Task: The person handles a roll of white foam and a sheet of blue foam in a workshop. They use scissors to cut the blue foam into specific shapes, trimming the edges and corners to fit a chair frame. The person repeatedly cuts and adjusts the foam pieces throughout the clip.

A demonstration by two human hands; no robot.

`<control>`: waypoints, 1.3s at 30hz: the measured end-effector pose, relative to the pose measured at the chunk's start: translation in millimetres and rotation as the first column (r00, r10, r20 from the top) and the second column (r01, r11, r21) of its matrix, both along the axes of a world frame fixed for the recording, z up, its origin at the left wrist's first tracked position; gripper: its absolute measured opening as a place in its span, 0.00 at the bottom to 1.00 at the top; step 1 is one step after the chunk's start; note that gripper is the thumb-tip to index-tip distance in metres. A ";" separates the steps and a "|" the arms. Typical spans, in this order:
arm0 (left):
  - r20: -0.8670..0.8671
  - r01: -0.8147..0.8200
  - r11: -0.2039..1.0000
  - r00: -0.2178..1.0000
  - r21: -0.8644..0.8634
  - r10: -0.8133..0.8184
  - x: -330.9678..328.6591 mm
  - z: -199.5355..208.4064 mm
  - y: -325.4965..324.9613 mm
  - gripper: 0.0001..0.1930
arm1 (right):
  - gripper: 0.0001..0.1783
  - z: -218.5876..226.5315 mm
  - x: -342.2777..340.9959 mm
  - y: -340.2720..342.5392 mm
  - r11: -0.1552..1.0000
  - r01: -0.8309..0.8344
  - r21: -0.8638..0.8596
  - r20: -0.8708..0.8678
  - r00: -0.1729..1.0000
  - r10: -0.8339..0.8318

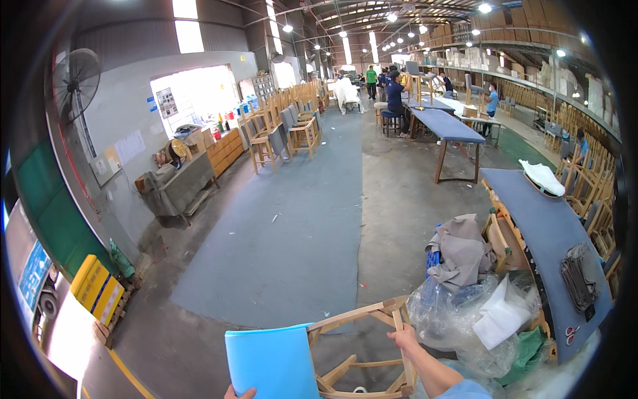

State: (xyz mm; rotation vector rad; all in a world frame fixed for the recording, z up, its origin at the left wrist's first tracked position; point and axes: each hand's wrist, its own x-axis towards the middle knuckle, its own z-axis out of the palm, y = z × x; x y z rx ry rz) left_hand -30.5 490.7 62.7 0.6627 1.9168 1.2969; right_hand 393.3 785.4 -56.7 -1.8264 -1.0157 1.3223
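A pale wooden chair frame [356,363] is tilted at the bottom of the view, its legs and cross rails pointing right. At its left end is a smooth bright-blue panel [271,362] with a slightly curved top edge; I cannot tell if it is padded. My right hand [403,338] is closed around a rail at the frame's right side. At the panel's lower left edge, my left hand [242,392] grips with the thumb on the blue face. Its other fingers are mostly hidden.
Clear plastic wrap [458,312] and grey cloth [460,249] pile up right of the frame. Beyond them stands a blue-topped table [531,213] with red-handled scissors [570,334] and folded dark fabric [578,276]. Wooden chairs [302,133] stand ahead. People [395,93] work farther back.
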 end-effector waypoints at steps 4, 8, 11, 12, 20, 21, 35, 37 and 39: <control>-0.067 0.007 0.998 0.998 -0.060 -0.011 -4.9 -0.4 59.6 0.25 | 0.18 -51.3 -14.6 51.4 0.998 0.027 -0.049 0.010 1.000 -0.027; -0.301 0.034 0.989 0.950 -0.146 -0.077 -26.2 21.3 94.7 0.28 | 0.16 -79.6 -56.6 70.9 0.974 0.046 -0.221 -0.082 0.994 -0.066; -0.307 0.202 0.970 0.922 -0.134 -0.234 -30.3 6.4 161.1 0.32 | 0.20 -74.9 0.2 110.1 0.994 0.102 -0.040 0.326 0.942 -0.083; -0.354 0.194 0.963 0.901 -0.186 -0.250 -39.0 6.8 167.7 0.33 | 0.35 -71.5 -20.3 113.9 0.987 0.029 -0.158 0.393 0.919 0.036; -0.867 0.601 0.761 0.214 -0.246 -0.449 -8.7 3.8 291.6 0.41 | 0.48 -26.5 -63.6 76.2 0.994 0.085 0.066 0.448 0.888 -0.106; -0.880 0.661 0.709 0.155 -0.245 -0.448 0.0 4.7 308.7 0.36 | 0.46 -30.4 -63.4 55.5 0.990 0.126 0.066 0.449 0.882 -0.143; -0.831 0.959 0.236 0.000 -0.157 -0.556 88.0 7.4 358.6 0.21 | 0.22 -78.4 -135.9 -220.9 0.836 0.405 -0.370 0.350 0.894 -0.279; -0.844 0.977 0.182 0.002 -0.114 -0.536 80.0 4.4 363.3 0.21 | 0.21 -72.2 -136.5 -221.7 0.824 0.440 -0.358 0.305 0.889 -0.342; -0.826 0.990 0.099 -0.030 -0.104 -0.562 67.5 9.9 372.5 0.19 | 0.20 -69.6 -146.3 -221.2 0.813 0.469 -0.346 0.248 0.881 -0.402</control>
